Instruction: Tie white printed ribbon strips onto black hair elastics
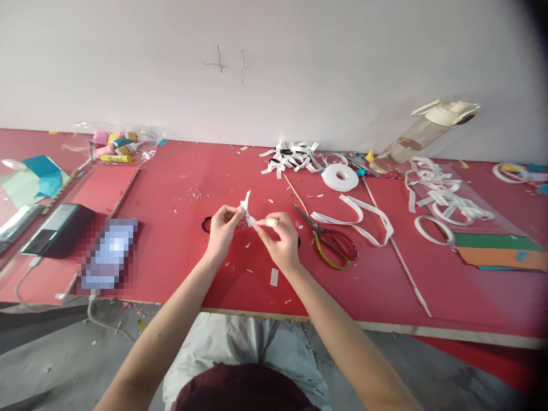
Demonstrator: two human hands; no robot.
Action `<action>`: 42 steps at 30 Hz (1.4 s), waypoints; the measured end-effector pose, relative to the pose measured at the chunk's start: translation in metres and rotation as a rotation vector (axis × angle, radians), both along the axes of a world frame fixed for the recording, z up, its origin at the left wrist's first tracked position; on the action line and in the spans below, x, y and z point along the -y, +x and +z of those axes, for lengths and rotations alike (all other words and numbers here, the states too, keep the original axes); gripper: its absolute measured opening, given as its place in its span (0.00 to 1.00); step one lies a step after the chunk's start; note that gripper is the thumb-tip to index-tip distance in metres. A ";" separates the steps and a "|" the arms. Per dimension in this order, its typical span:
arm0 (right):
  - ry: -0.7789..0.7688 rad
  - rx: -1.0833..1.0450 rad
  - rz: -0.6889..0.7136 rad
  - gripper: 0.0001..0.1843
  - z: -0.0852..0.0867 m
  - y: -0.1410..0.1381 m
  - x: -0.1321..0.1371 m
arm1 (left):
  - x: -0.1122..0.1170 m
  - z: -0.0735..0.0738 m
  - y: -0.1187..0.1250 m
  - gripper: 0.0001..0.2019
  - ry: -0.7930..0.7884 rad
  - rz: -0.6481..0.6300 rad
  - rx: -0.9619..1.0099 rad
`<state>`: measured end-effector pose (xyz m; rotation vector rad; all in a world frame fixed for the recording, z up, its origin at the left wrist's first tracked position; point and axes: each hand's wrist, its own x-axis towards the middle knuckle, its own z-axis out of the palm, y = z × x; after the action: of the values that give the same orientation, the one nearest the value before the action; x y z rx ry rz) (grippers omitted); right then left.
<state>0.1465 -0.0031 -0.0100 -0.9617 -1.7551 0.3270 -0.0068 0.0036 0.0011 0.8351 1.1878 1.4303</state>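
Note:
Both my hands meet above the red table (180, 188), pinching a small folded piece of white ribbon (247, 209). My left hand (222, 228) grips its left end with closed fingers. My right hand (280, 237) pinches its right end, with a white strip wrapped round one fingertip. A black ring (206, 224) lies on the table just left of my left hand. Scissors (327, 240) with red and yellow handles lie just right of my right hand.
A roll of white tape (340, 177), a pile of ribbon pieces (291, 157) and loose ribbon strips (440, 194) lie at the back. A clear bottle (423, 134) leans on the wall. A phone (110, 251), a black box (60, 228) and coloured paper (496, 251) lie at the sides.

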 end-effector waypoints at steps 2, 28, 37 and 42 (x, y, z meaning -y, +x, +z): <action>0.015 0.058 0.023 0.04 0.000 -0.001 0.001 | 0.000 -0.002 0.000 0.15 -0.005 0.028 0.005; -0.225 -0.072 0.027 0.09 -0.005 -0.001 -0.004 | 0.006 0.004 0.006 0.13 0.087 -0.160 -0.084; -0.529 -0.370 0.073 0.15 -0.011 0.002 -0.007 | 0.006 0.000 0.002 0.11 0.109 -0.203 -0.245; -0.570 -0.419 0.090 0.16 -0.012 0.003 -0.008 | 0.006 0.000 0.002 0.07 0.137 -0.159 -0.442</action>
<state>0.1496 0.0051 -0.0216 -1.1092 -1.3379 1.0496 -0.0052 -0.0025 0.0006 1.3616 1.3220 1.2412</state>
